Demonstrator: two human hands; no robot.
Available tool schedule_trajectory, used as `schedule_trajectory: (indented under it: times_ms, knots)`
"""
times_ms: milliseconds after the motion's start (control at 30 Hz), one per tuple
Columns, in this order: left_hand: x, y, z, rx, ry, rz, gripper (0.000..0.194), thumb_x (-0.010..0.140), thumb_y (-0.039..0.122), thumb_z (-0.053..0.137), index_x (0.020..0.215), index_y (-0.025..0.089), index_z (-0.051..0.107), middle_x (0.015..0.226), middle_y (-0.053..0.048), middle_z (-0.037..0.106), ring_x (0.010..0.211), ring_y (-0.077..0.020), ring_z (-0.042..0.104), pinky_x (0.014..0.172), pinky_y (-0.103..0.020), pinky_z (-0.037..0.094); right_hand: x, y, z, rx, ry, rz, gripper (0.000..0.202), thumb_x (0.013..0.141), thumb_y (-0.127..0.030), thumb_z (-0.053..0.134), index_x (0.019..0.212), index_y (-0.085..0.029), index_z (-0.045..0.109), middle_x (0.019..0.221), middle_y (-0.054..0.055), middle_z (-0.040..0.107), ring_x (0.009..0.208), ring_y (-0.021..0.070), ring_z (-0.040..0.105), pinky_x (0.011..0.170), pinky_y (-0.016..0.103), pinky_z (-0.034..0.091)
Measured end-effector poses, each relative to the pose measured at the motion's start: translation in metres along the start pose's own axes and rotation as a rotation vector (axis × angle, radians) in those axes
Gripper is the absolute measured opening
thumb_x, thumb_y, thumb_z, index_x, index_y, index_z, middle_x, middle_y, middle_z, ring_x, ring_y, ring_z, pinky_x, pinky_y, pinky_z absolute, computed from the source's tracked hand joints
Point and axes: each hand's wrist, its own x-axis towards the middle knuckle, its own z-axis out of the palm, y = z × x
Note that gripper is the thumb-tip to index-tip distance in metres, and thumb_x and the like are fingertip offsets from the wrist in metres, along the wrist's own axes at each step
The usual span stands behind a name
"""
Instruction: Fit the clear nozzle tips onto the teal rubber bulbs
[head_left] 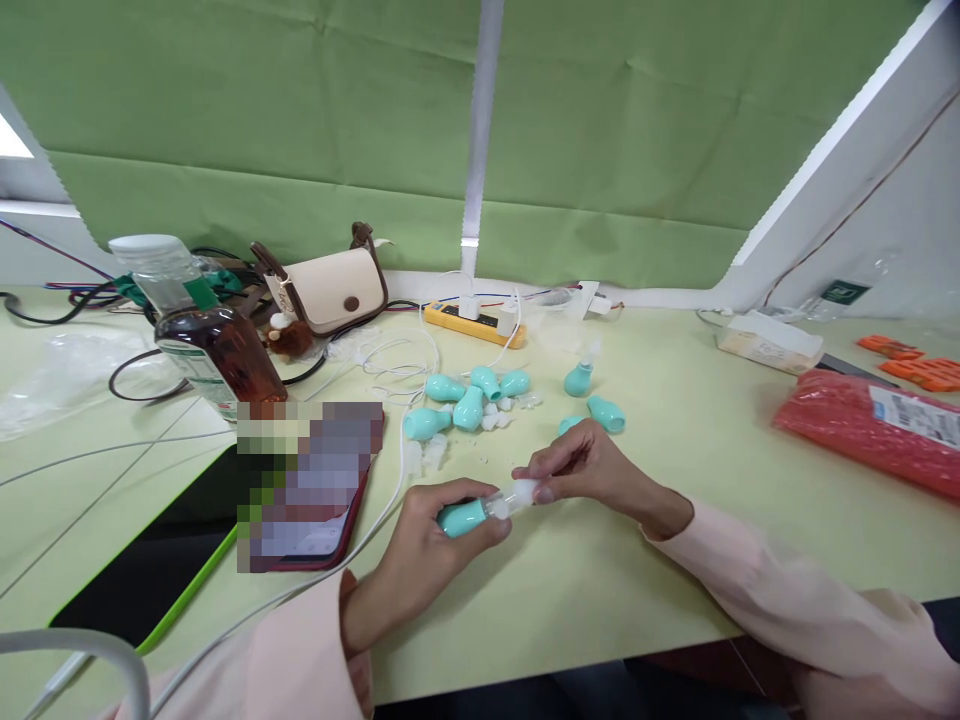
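My left hand (431, 550) is wrapped round the teal bulb of a nasal aspirator (460, 518), whose clear tube points to the right. At the far end of that tube, the thumb and fingers of my right hand (589, 468) pinch a whitish tip (523, 490). The tip meets the tube; whether it is fully seated I cannot tell. Beyond my hands lies a group of several loose teal bulbs (469, 408), with small translucent tips (495, 415) beside them. An upright teal bulb with a clear nozzle (578, 378) stands behind my right hand, near another bulb (606, 414) on its side.
To the left lie a black-screened phone with a green edge (161, 545) and a red-cased phone (322, 500). A bottle of brown liquid (217, 355), a cream handbag (337, 290) and a yellow power strip (476, 325) stand behind. White cables cross the table; a red package (862, 425) lies right.
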Motion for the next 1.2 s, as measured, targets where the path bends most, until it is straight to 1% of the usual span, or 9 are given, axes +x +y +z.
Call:
schedule_trajectory:
  times_ms: [233,400,633,700,767,867,933,1033,1200]
  knots:
    - [-0.003,-0.005,0.000,0.143,0.001,0.179,0.017,0.073,0.032,0.058,0.079,0.020,0.069,0.068,-0.004,0.065,0.066,-0.0200,0.056,0.061,-0.028,0.044,-0.001,0.002,0.003,-0.056,-0.001,-0.036,0.017,0.054,-0.013,0.074,0.069,-0.020,0.070,0.072,0.001,0.070,0.077,0.0219,0.065,0.083,0.039,0.051]
    - [-0.007,-0.008,0.001,0.228,0.015,0.284,0.016,0.076,0.029,0.055,0.083,0.020,0.067,0.067,-0.004,0.063,0.062,-0.0180,0.055,0.058,-0.027,0.043,0.000,0.004,0.007,-0.008,0.003,0.002,0.016,0.052,-0.016,0.075,0.067,-0.019,0.070,0.069,0.000,0.069,0.074,0.0218,0.066,0.086,0.040,0.049]
    - [-0.008,-0.004,0.002,0.245,0.041,0.379,0.016,0.076,0.023,0.056,0.087,0.016,0.064,0.066,-0.004,0.063,0.059,-0.0160,0.056,0.055,-0.026,0.043,-0.006,0.006,0.021,0.055,0.086,-0.001,0.019,0.050,-0.015,0.077,0.067,-0.021,0.070,0.071,0.002,0.070,0.075,0.0232,0.066,0.073,0.034,0.054]
    - [-0.007,-0.004,0.001,0.230,0.057,0.371,0.021,0.072,0.025,0.061,0.091,0.017,0.063,0.075,-0.005,0.066,0.067,-0.0181,0.060,0.063,-0.027,0.046,-0.005,0.002,0.021,0.050,0.129,-0.007,0.018,0.052,-0.018,0.076,0.068,-0.021,0.070,0.072,0.003,0.070,0.067,0.0210,0.066,0.065,0.032,0.055]
    - [-0.006,-0.004,-0.001,0.205,0.042,0.328,0.041,0.067,0.029,0.066,0.106,0.019,0.057,0.099,-0.008,0.065,0.089,-0.0226,0.059,0.078,-0.032,0.046,-0.003,-0.010,0.014,-0.031,0.220,-0.056,0.015,0.056,-0.021,0.074,0.071,-0.020,0.071,0.072,0.003,0.070,0.057,0.0173,0.065,0.058,0.029,0.055]
    - [-0.005,-0.004,-0.003,0.124,0.015,0.264,0.062,0.071,0.031,0.061,0.127,0.022,0.037,0.127,-0.009,0.047,0.112,-0.0244,0.046,0.090,-0.038,0.041,0.003,-0.036,-0.013,-0.249,0.434,-0.203,0.011,0.063,-0.025,0.070,0.072,-0.019,0.070,0.072,0.004,0.069,0.049,0.0125,0.060,0.052,0.026,0.054]
    - [-0.004,-0.005,-0.004,0.079,0.033,0.241,0.053,0.079,0.028,0.052,0.128,0.023,0.034,0.129,-0.009,0.045,0.112,-0.0226,0.045,0.090,-0.039,0.041,0.009,-0.052,-0.036,-0.383,0.590,-0.289,0.012,0.063,-0.026,0.070,0.074,-0.020,0.069,0.071,0.003,0.069,0.049,0.0121,0.059,0.052,0.026,0.053]
    - [-0.002,-0.006,-0.003,0.106,0.052,0.238,0.041,0.081,0.024,0.048,0.121,0.022,0.043,0.122,-0.009,0.050,0.105,-0.0214,0.050,0.088,-0.039,0.042,0.019,-0.062,-0.065,-0.649,0.744,-0.232,0.015,0.061,-0.027,0.070,0.072,-0.017,0.069,0.069,0.005,0.068,0.052,0.0145,0.061,0.053,0.028,0.054]
    - [0.000,-0.007,-0.002,0.191,0.059,0.319,0.029,0.079,0.016,0.046,0.107,0.019,0.054,0.113,-0.009,0.053,0.104,-0.0202,0.050,0.086,-0.035,0.043,0.033,-0.044,-0.086,-0.772,0.741,-0.159,0.013,0.059,-0.024,0.068,0.067,-0.014,0.068,0.063,0.005,0.067,0.051,0.0167,0.062,0.053,0.029,0.054]
